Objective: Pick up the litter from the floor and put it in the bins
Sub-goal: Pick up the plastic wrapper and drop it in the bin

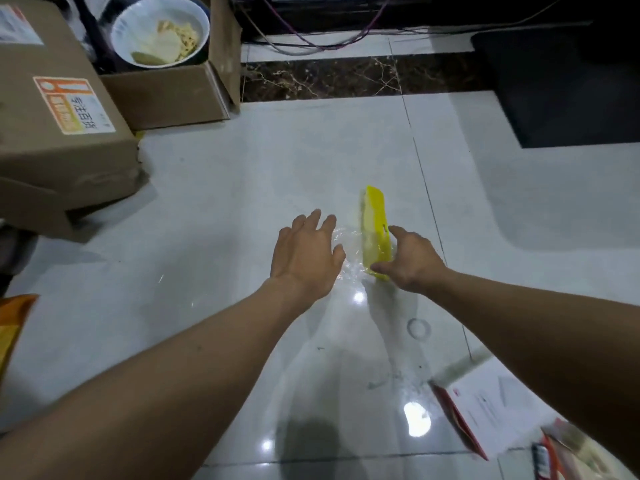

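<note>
A yellow plastic wrapper (374, 216) with a clear crinkled part (349, 251) lies on the glossy white floor in the middle of the view. My left hand (306, 252) hovers over its clear left side, fingers spread and holding nothing. To the right, my right hand (410, 259) touches the wrapper's near yellow end; its thumb and fingers lie against that end without closing around it. An open cardboard box (173, 95) at the upper left holds a white bowl (160, 31) with food scraps.
A large closed cardboard box (59, 133) stands at the left. A red and white paper packet (485, 414) and another wrapper (568, 448) lie at the lower right. An orange bag (14, 327) shows at the left edge. Cables and a dark mat (561, 88) lie at the back.
</note>
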A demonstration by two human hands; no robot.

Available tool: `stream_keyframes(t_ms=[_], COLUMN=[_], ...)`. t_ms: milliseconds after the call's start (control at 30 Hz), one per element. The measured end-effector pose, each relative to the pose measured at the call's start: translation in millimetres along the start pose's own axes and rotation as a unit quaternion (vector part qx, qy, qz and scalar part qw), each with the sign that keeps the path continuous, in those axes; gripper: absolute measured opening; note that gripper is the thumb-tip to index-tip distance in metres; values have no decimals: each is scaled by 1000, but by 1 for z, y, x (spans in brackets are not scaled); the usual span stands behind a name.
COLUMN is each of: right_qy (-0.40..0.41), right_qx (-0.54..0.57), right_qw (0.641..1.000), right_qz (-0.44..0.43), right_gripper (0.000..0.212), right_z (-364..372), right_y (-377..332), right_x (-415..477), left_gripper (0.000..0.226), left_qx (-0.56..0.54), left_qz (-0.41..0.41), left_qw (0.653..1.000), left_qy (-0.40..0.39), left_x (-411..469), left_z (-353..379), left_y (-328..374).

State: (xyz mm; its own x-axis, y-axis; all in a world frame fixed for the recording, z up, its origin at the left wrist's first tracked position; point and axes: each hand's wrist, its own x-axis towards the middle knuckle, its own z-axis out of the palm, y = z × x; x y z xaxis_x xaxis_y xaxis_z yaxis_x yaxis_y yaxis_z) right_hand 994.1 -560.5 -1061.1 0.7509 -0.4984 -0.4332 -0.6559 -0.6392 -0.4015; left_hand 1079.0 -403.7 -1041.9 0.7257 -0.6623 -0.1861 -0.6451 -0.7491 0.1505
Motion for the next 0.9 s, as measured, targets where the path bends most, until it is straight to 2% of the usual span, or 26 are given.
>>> stream_keyframes(t_ms=[200, 267, 333, 467, 667, 900], right_qy=[41, 53, 48, -3, 13, 19], right_qx=[8, -23, -63, -41, -11, -82], right_qw=[999, 998, 997, 999, 1000, 996], right_qz=[26, 20, 0, -25, -14, 26], right_gripper=[60, 56, 67, 90, 84, 85], right_z=[24, 27, 31, 39, 41, 45], right_y=[7, 8, 9, 9, -4, -16], right_x=[9, 4, -5, -19, -14, -14], left_gripper=[54, 54, 53, 54, 54, 55], left_qx=[-7, -12, -17, -27, -20, 2], left_qz=[9, 6, -4, -11, 14, 15], left_qw=[1000, 999, 999, 999, 998, 999], left_qy=[25, 29, 33, 38, 59, 49], left_x=[-3, -6, -15, -36, -54, -66], left_z=[18, 19, 19, 18, 8, 12], left_y=[-3, -1, 1, 4, -6, -25])
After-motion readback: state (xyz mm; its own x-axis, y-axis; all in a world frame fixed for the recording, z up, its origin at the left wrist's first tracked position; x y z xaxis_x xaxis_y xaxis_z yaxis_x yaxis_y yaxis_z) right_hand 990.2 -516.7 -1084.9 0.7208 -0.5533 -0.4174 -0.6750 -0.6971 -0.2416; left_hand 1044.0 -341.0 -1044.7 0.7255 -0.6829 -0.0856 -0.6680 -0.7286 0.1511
